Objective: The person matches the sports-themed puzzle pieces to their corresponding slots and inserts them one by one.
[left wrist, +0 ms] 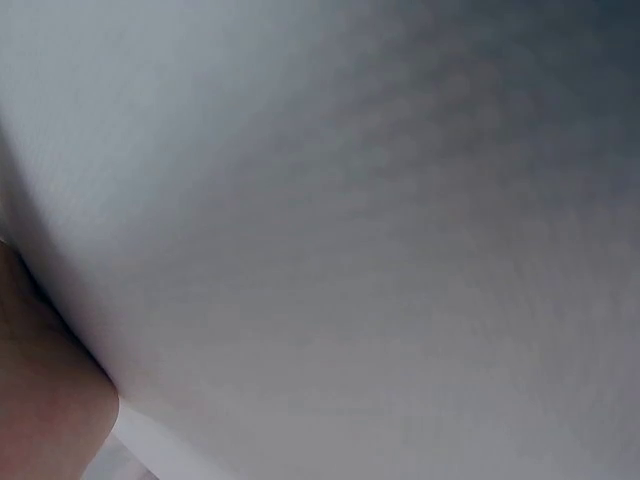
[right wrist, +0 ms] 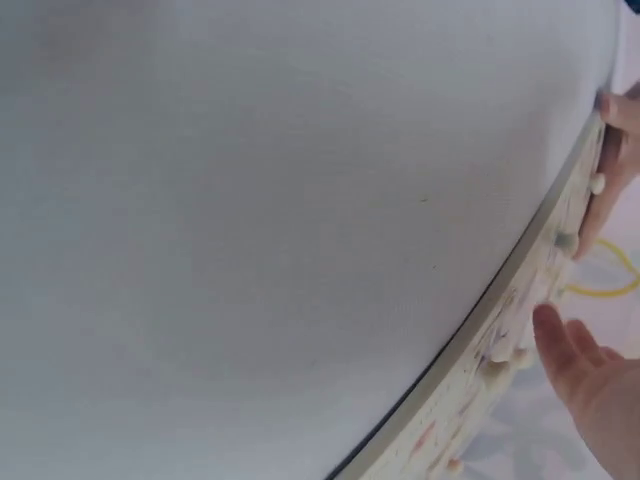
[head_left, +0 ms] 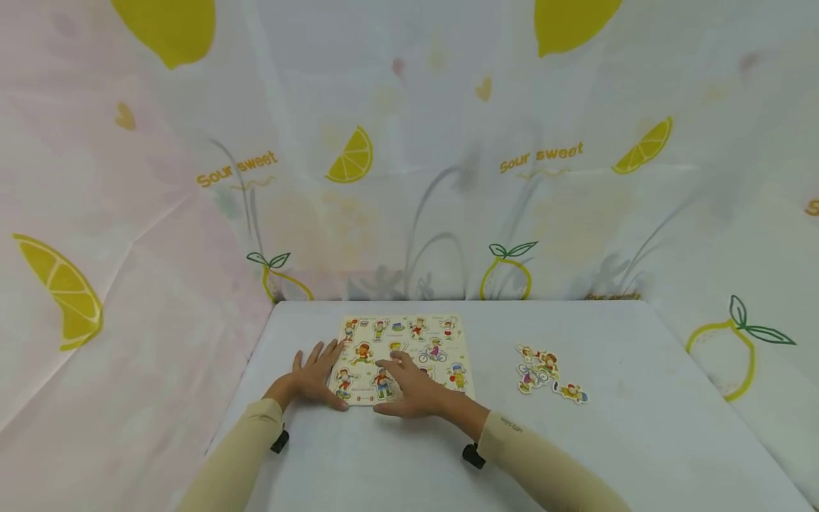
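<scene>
A cream wooden puzzle board (head_left: 403,370) with pictures of children at sports lies flat on the table. My left hand (head_left: 318,375) rests with spread fingers at the board's left edge, its thumb by the lower left corner. Over the lower middle of the board is my right hand (head_left: 412,387), fingers extended, hiding some pictures beneath. In the right wrist view small knobs stand up from the board (right wrist: 480,365), and the fingers of my right hand (right wrist: 590,390) hover beside them, apart from the knobs. The left wrist view has mostly white cloth and a bit of my hand (left wrist: 50,390).
Several loose puzzle pieces (head_left: 548,365) lie in a cluster to the right of the board. The white table (head_left: 640,427) meets a lemon-patterned cloth backdrop (head_left: 409,213) along its far edge and sides.
</scene>
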The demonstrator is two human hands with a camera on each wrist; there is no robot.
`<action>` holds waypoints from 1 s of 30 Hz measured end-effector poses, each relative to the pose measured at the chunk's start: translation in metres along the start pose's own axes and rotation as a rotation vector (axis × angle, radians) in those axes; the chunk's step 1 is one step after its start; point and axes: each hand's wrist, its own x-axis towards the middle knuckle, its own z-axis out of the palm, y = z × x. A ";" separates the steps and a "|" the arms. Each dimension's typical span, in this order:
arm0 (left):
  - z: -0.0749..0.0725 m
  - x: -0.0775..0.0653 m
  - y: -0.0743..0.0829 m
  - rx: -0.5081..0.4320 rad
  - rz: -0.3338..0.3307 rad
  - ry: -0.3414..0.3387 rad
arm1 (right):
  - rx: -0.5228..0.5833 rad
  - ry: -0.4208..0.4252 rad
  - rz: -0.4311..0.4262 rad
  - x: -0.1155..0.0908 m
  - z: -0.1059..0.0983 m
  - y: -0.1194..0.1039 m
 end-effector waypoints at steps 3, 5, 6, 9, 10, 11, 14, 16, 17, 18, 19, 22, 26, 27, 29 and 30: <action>0.002 -0.002 -0.001 0.005 -0.002 -0.002 | -0.148 0.030 -0.074 -0.010 -0.001 -0.002; 0.003 -0.003 -0.001 0.005 0.001 0.005 | -0.247 0.059 -0.107 -0.016 -0.002 -0.002; 0.003 -0.003 -0.001 0.007 0.000 0.008 | -0.285 0.077 -0.116 -0.018 -0.004 -0.001; 0.003 -0.003 -0.002 0.002 -0.001 0.010 | -0.376 0.116 -0.124 -0.026 -0.007 0.003; 0.003 -0.003 -0.002 0.000 -0.001 0.010 | -0.404 0.122 -0.126 -0.028 -0.009 0.005; 0.002 -0.003 -0.002 -0.004 0.003 0.010 | -0.428 0.126 -0.127 -0.031 -0.010 0.007; 0.001 -0.004 -0.001 -0.012 0.014 0.009 | -0.498 0.122 -0.132 -0.041 -0.014 0.013; 0.000 -0.005 0.001 -0.009 0.018 0.007 | -0.508 0.122 -0.142 -0.047 -0.016 0.018; -0.001 -0.005 0.002 -0.005 0.017 -0.001 | -0.505 0.122 -0.143 -0.050 -0.017 0.021; -0.002 -0.005 0.002 -0.002 0.014 -0.009 | -0.505 0.122 -0.143 -0.052 -0.018 0.023; -0.003 -0.006 0.004 0.000 0.014 -0.016 | -0.498 0.135 -0.148 -0.054 -0.020 0.026; -0.008 -0.009 0.007 -0.021 0.017 -0.024 | -0.477 0.162 -0.124 -0.057 -0.026 0.034; -0.010 -0.011 0.010 -0.032 0.019 -0.021 | -0.440 0.195 -0.077 -0.060 -0.035 0.043; -0.009 -0.011 0.010 -0.022 0.017 -0.021 | -0.430 0.200 -0.065 -0.061 -0.037 0.046; -0.006 -0.010 0.008 -0.007 0.014 -0.021 | -0.417 0.198 -0.036 -0.065 -0.040 0.052; -0.005 -0.009 0.007 0.006 0.008 -0.025 | -0.416 0.197 -0.020 -0.066 -0.041 0.055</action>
